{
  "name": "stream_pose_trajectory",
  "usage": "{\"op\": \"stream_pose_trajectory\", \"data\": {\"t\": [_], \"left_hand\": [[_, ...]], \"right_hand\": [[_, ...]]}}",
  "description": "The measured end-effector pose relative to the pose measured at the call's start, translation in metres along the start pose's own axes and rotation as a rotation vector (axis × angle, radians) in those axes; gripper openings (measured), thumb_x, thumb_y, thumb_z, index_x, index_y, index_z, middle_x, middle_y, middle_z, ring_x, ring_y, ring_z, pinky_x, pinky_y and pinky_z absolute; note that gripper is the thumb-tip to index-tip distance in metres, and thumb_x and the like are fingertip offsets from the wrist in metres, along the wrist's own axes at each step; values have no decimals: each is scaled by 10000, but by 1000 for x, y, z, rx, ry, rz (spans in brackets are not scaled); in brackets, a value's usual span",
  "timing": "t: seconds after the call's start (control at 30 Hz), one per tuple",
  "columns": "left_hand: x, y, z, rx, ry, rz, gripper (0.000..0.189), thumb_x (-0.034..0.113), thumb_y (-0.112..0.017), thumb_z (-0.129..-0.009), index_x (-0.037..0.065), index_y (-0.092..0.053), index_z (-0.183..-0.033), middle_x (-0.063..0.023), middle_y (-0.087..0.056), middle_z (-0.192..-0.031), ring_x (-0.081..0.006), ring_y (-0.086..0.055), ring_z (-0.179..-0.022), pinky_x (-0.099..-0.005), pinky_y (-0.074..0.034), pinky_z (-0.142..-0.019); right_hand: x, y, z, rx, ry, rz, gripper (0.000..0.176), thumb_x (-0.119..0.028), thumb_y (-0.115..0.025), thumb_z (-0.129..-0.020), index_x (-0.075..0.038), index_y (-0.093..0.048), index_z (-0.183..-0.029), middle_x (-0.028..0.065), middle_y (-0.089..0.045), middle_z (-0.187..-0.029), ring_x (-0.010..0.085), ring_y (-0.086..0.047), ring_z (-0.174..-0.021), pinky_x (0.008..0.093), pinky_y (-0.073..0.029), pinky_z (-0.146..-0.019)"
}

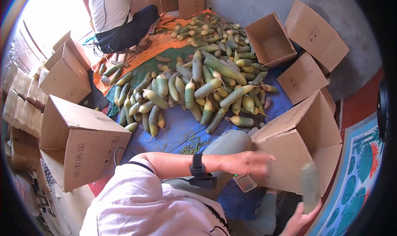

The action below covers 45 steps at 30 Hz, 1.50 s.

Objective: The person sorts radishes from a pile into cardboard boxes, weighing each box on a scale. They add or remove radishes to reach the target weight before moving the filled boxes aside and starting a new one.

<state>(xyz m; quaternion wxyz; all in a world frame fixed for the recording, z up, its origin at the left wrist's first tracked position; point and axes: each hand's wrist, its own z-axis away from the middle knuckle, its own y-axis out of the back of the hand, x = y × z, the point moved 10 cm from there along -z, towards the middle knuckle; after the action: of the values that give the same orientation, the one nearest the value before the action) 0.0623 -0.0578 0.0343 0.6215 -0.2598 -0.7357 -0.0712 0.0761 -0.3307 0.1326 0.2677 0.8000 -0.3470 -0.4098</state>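
My right hand (305, 218) grips the lower end of a green radish (310, 188), which stands nearly upright beside the near cardboard box (285, 159) and is a little blurred. My left hand (248, 163) reaches across my body in front of that box. Its fingers are smeared by motion, and I see nothing plainly in them. Below it is a small boxy device (246, 182) with a tiny green light. A large heap of green radishes (198, 85) with pale yellowish ends covers the sheets ahead of me.
A blue sheet (175, 126) and an orange sheet (165, 41) lie under the heap. Open cartons stand on both sides, including one at left (89, 141) and one at back right (271, 39). Another person (118, 19) sits at back left. Flattened cardboard (22, 95) is stacked at far left.
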Motion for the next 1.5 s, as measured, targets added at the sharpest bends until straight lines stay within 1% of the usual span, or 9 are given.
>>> {"op": "stream_pose_trajectory", "data": {"t": [0.2, 0.37, 0.53, 0.73, 0.9, 1.13, 1.23, 1.4, 1.5], "left_hand": [[-69, 24, 7, 109, 139, -80, 424, 315, -484, -952, 67, -423, -1291, -77, -605, -1002, -168, -561, -963, -316, -450, -858], [-95, 45, 18, 167, 82, -324, 353, 293, -482, -955, 35, -483, -1195, -98, -608, -1001, -165, -586, -946, -316, -476, -832], [-108, 52, 16, 225, 145, 101, 242, 201, -442, -972, -5, -503, -1085, -90, -603, -977, -143, -615, -868, -284, -524, -769], [-105, 51, 15, 199, 132, 76, 214, 185, -425, -977, 7, -510, -1061, -72, -600, -965, -141, -606, -885, -286, -518, -786], [-109, 52, 16, 196, 110, 86, 220, 192, -430, -976, 10, -514, -1068, -63, -599, -962, -136, -597, -904, -286, -514, -791], [-112, 52, 15, 191, 107, 179, 218, 194, -436, -974, 18, -524, -1068, -62, -600, -975, -130, -592, -911, -286, -511, -787], [-112, 52, 16, 197, 112, 167, 219, 193, -441, -972, 18, -524, -1074, -65, -603, -985, -132, -593, -907, -286, -509, -787], [-105, 58, 22, 255, 112, 266, 206, 172, -438, -968, 15, -534, -1059, -71, -605, -960, -139, -606, -887, -283, -517, -759], [-101, 80, 38, 340, 115, 236, 224, 196, -443, -973, 20, -546, -1066, -68, -615, -990, -134, -608, -884, -284, -513, -770]], "right_hand": [[28, 47, -60, 222, -27, 148, 472, -145, -615, -852, 32, -442, -1254, 168, -495, -1247, 280, -483, -1120, 361, -338, -989], [50, 20, -100, 6, -32, 227, 437, -97, -616, -832, 14, -467, -1228, 155, -530, -1190, 259, -498, -1083, 344, -357, -966], [74, -25, -127, -282, -27, 122, 368, -80, -612, -787, 40, -508, -1119, 115, -567, -1049, 234, -553, -933, 326, -409, -886], [106, -78, -134, -656, -223, 300, 284, -49, -573, -784, 74, -576, -1040, 121, -612, -939, 221, -561, -934, 330, -419, -878], [91, -94, -118, -757, -473, -7, 301, -33, -577, -775, 43, -618, -1063, 108, -638, -903, 172, -595, -823, 271, -460, -769], [143, -88, -126, -680, -374, -157, 144, -45, -518, -847, 21, -616, -929, 47, -579, -727, 148, -553, -670, 285, -460, -637], [99, -76, -124, -553, -199, -20, 171, -106, -468, -912, 22, -580, -901, 50, -542, -694, 141, -532, -664, 290, -441, -632], [13, -60, -97, -191, 128, 302, 288, -203, -410, -965, 30, -566, -1030, 175, -609, -894, 297, -589, -832, 360, -454, -758], [20, -66, -81, -245, 124, 402, 298, -200, -426, -955, 22, -537, -1119, 195, -590, -1048, 348, -556, -958, 395, -430, -847]]}}
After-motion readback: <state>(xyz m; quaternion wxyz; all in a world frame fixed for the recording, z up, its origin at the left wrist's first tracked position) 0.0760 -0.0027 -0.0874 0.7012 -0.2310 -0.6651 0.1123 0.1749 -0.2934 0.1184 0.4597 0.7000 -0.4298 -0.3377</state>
